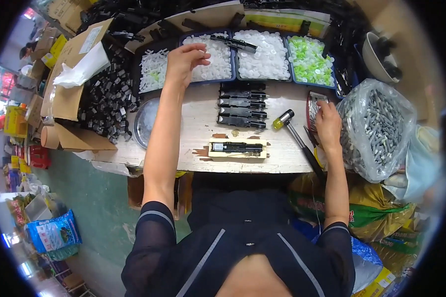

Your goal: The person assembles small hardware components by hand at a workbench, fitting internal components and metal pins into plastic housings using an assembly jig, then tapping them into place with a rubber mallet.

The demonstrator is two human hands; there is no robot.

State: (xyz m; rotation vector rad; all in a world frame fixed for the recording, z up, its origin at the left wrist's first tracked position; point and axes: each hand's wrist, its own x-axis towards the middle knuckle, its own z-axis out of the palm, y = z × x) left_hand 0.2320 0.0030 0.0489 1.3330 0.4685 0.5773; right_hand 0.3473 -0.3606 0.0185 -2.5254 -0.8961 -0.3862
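My left hand (186, 60) reaches over a tray of white plastic parts (214, 73), its fingers loosely bent and apart, with nothing visible in them. On the right, my right hand (328, 123) has its fingertips drawn together at a small red-edged tray (312, 110) of small metal pieces. What its fingers pinch, if anything, is hidden. Before me a black part with a silvery piece (237, 147) lies in a pale holder (213, 154) at the table's front. Behind it several black assemblies (242, 113) lie in a stacked row. A hammer with a yellow head (283, 120) rests between them and my right hand.
Trays of white discs (262, 62) and green-white discs (309, 59) line the back. A long black part (234, 43) lies across two trays. A carton of black pieces (111, 89) stands left, beside a clear round dish (146, 123). A plastic bag of grey pins (376, 128) bulges at right.
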